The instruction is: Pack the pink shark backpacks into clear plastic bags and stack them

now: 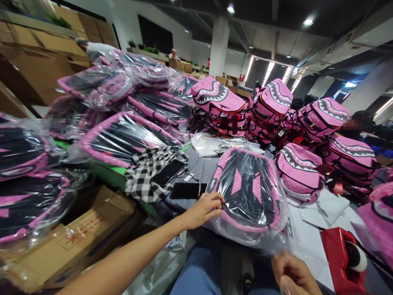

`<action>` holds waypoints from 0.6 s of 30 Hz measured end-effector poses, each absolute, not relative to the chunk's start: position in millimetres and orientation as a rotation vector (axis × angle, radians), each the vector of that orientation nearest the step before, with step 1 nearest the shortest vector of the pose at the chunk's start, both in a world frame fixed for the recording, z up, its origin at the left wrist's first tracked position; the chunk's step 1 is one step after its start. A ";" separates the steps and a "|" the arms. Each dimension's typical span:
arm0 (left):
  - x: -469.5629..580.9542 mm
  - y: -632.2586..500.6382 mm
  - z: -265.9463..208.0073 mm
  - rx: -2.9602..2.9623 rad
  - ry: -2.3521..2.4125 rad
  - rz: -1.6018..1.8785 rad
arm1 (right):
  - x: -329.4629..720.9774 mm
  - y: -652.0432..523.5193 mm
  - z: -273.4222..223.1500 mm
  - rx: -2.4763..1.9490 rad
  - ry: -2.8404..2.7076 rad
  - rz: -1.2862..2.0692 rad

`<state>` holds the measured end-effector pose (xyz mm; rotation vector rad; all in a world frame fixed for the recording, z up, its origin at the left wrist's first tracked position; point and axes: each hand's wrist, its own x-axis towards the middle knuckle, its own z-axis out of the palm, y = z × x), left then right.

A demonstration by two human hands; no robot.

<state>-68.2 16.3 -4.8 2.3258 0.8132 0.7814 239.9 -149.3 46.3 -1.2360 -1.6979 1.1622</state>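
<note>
In front of me lies a pink and black backpack (245,192), back panel up, inside a clear plastic bag (251,235). My left hand (204,209) is at its left edge, with fingers bent and closed on the plastic film. Near the bag's lower right corner, apart from it, my right hand (291,272) is curled with fingers closed; blur hides whatever it may hold. A red tape dispenser (342,258) stands to the right of that hand. Two dark phones, one of them (188,191) beside the bag and the other (168,172) on a checked cloth (144,172), lie to the left.
Bagged backpacks (129,135) are heaped at left. Unbagged pink backpacks (221,102) with shark-mouth prints stand at the back and right. Flat plastic bags (215,144) lie behind the work spot. An open cardboard box (80,233) sits low at left. Other people are farther off.
</note>
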 end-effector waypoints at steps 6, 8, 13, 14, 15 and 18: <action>-54.4 31.8 -18.8 1.967 0.890 0.770 | 184.8 -67.6 90.3 -1.267 -2.355 0.959; -52.8 33.1 -19.7 1.959 0.921 0.762 | 173.0 -43.2 90.8 -1.219 -2.442 0.897; -49.6 32.9 -17.9 1.946 0.971 0.763 | 151.8 3.7 85.4 -1.243 -2.694 0.722; -48.9 32.4 -17.9 1.939 0.980 0.766 | 148.5 10.9 83.9 -1.298 -2.755 0.651; -48.3 31.8 -18.1 1.932 0.988 0.771 | 145.9 17.7 82.1 -1.367 -2.804 0.581; -47.3 28.2 -19.3 1.907 0.997 0.787 | 143.2 35.5 73.7 -1.573 -2.831 0.522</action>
